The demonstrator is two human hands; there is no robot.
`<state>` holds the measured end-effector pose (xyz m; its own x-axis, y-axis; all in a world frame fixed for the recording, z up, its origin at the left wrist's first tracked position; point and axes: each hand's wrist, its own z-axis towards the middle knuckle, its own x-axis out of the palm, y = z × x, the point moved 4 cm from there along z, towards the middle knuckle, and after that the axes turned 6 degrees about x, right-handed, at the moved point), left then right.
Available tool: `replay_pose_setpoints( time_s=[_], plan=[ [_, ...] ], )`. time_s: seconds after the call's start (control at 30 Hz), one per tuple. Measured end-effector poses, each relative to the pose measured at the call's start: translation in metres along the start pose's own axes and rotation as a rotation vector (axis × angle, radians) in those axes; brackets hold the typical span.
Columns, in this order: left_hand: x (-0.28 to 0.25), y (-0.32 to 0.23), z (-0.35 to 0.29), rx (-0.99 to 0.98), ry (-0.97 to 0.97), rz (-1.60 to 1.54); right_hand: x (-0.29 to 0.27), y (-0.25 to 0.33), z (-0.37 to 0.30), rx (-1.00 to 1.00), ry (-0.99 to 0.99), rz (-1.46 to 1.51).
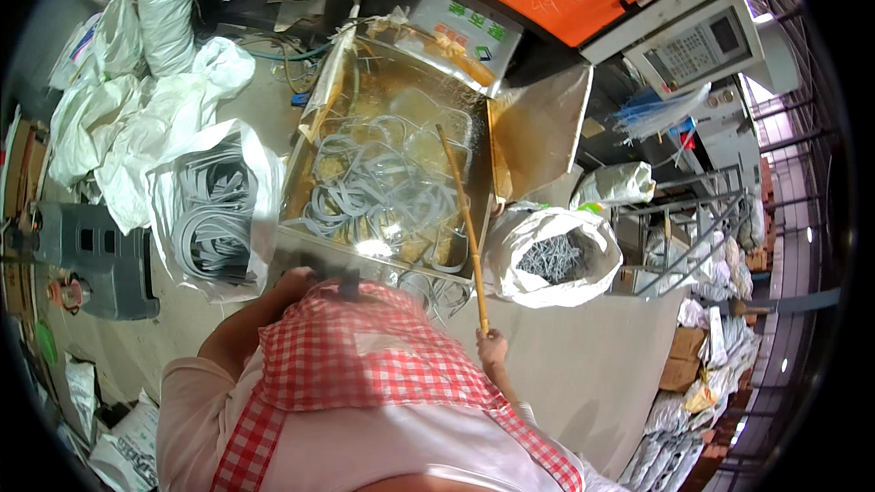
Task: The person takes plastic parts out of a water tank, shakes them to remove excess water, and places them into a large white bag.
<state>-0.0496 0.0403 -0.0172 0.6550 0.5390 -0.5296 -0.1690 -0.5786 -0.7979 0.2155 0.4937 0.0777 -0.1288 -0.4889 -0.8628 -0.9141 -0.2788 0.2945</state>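
We see the right hand (492, 343), lower centre of the frame, closed around the near end of a long wooden stick (460, 219). The stick slants up into the metal tank (474, 82) at upper centre, among grey looped strips (374, 187) in yellowish liquid. The left hand (296, 281) rests at the tank's near edge; we cannot tell its grip. White sacks (260, 191) (551, 260) of grey parts flank the tank.

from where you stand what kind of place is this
Most likely a factory or workshop floor. An orange machine with a control panel stands behind a metal tank of liquid full of grey plastic loops, and white sacks of grey parts sit around it.
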Motion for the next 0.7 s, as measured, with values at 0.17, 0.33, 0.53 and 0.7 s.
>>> replay_pose_setpoints(
  time_s=[0.17, 0.33, 0.53, 0.7],
  plan=[
    [0.015, 0.016, 0.0, 0.073, 0.081, 0.096, 0.024, -0.045, -0.084, 0.14, 0.036, -0.091],
    [0.017, 0.015, -0.01, 0.116, 0.178, 0.062, 0.034, -0.062, -0.182, 0.39, 0.128, -0.017],
    [0.032, 0.028, -0.02, 0.17, 0.26, -0.003, 0.094, -0.168, -0.282, 0.459, 0.154, 0.412],
    [0.047, 0.012, -0.004, 0.207, 0.426, 0.16, 0.068, -0.136, -0.298, 0.627, 0.058, 0.412]
  ],
)
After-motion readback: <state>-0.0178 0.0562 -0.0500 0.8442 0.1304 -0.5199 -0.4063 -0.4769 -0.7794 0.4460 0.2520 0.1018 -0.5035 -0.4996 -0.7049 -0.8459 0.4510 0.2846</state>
